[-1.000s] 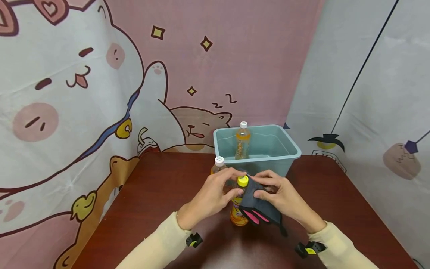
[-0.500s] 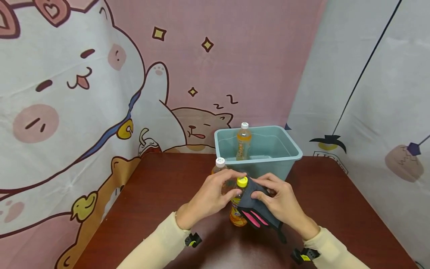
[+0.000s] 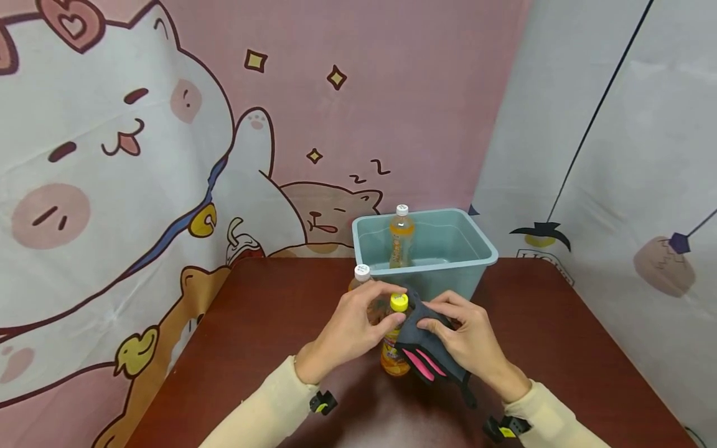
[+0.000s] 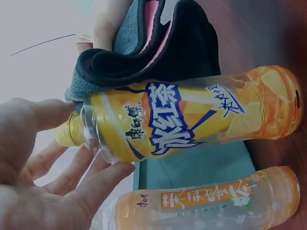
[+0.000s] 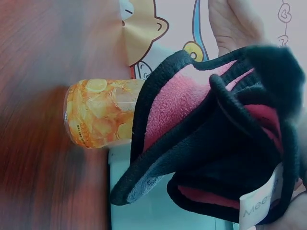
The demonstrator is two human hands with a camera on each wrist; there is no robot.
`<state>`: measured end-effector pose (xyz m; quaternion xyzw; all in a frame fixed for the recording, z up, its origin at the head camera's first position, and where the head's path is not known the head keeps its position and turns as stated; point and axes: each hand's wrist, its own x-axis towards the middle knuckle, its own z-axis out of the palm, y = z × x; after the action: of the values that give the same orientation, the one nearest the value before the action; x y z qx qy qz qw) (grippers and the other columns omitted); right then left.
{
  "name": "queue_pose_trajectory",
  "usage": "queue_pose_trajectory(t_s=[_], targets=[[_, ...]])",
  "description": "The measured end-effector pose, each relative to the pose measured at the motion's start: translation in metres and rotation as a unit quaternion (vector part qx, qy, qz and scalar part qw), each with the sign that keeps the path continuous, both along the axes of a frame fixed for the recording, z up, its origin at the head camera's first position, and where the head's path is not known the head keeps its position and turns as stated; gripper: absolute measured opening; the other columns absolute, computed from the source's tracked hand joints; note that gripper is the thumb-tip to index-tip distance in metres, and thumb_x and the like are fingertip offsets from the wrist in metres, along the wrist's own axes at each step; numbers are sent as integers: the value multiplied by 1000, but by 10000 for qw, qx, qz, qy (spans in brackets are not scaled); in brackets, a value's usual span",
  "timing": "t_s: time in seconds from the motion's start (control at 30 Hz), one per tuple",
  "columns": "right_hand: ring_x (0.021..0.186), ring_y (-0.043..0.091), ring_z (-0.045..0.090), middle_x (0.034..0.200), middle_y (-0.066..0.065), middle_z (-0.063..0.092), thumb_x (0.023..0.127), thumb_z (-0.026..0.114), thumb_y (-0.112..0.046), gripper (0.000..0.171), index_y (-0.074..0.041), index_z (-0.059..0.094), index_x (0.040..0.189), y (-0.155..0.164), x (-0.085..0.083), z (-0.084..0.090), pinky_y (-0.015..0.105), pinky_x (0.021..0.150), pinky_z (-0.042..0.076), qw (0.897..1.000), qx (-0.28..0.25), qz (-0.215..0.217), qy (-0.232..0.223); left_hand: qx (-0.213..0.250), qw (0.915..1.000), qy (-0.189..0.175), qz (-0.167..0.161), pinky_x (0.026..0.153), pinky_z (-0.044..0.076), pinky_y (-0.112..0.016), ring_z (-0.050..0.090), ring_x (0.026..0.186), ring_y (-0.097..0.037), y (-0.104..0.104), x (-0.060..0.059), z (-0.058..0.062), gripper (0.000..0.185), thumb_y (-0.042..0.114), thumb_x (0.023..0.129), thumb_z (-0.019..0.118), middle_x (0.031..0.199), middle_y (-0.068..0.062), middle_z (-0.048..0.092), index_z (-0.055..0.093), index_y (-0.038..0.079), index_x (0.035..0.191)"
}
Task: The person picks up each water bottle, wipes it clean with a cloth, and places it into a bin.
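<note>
The left hand is gripping the neck of the yellow-capped orange drink bottle (standing upright on the dark brown desk), fingers curled around it. The right hand is pressing a folded grey-and-pink fleece cloth against the bottle's side, fingers pinching the cloth.
</note>
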<state>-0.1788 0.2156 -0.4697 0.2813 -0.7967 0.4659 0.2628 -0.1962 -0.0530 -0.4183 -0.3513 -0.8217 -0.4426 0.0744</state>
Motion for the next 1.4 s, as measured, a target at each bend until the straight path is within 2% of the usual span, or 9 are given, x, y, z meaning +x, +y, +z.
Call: queue_pose_trajectory(t_s=[0.1,0.23,0.33,0.53,0.7,0.83,1.03,1.2,1.4], targets=[[87,6,74,105,-4,80,88,95,9,40,-13,92,120,0,0,0,15,71,61,10000,-18,8,66,148,9999,-55,55,89,72,-40,73,111,-24,2,-1,-1,44,18,103,92,133,-1,79,78,17,145],[88,7,75,104,0,81,87,95,10,40,-10,92,121,2,1,4,15,72,61,9999,-28,36,165,215,9996,-190,63,104,72,-42,73,121,-18,2,-2,0,43,16,101,93,133,-2,78,80,18,142],[87,7,75,104,1,81,87,95,10,38,-8,91,121,5,2,5,14,72,61,9999,-28,25,118,167,9992,-365,2,106,71,-44,73,125,-17,0,-2,2,43,14,102,92,135,-2,78,81,20,144],[88,6,74,105,2,81,87,95,11,41,-7,90,124,13,1,11,14,71,61,9999,66,-103,80,20,9986,-494,-163,107,70,-48,74,127,-18,-6,-3,5,46,10,105,88,141,1,79,80,25,148],[88,6,74,107,2,81,91,93,8,40,-10,90,126,15,2,19,17,67,60,9997,106,-54,-207,-73,9979,-572,-305,106,69,-39,73,127,-11,-7,-5,7,48,9,106,86,145,6,79,79,28,150],[89,5,72,109,-2,81,94,94,1,40,-14,89,130,11,0,22,19,66,58,9984,318,99,-448,28,9973,-644,-365,115,67,-46,75,133,-14,-8,-4,6,51,6,106,85,149,2,79,76,22,153],[81,4,62,109,-5,80,93,97,-6,42,-15,89,133,2,-4,27,19,66,51,9967,657,113,-462,159,9992,-319,-186,115,67,-52,77,134,-23,-7,0,1,47,5,105,87,143,-7,78,73,13,149],[81,3,62,108,-5,79,93,96,-6,41,-14,89,132,1,-4,28,19,65,51,9965,701,54,-455,346,9986,-342,-202,110,69,-45,80,131,-23,-6,3,-3,48,10,104,90,140,-6,76,74,15,149],[82,3,64,108,-4,79,96,94,-6,36,-12,89,131,-1,-3,27,20,64,54,9957,739,134,-539,386,9986,-368,9,107,70,-39,78,127,-19,-5,3,-3,47,14,102,92,138,-3,79,78,18,146]])
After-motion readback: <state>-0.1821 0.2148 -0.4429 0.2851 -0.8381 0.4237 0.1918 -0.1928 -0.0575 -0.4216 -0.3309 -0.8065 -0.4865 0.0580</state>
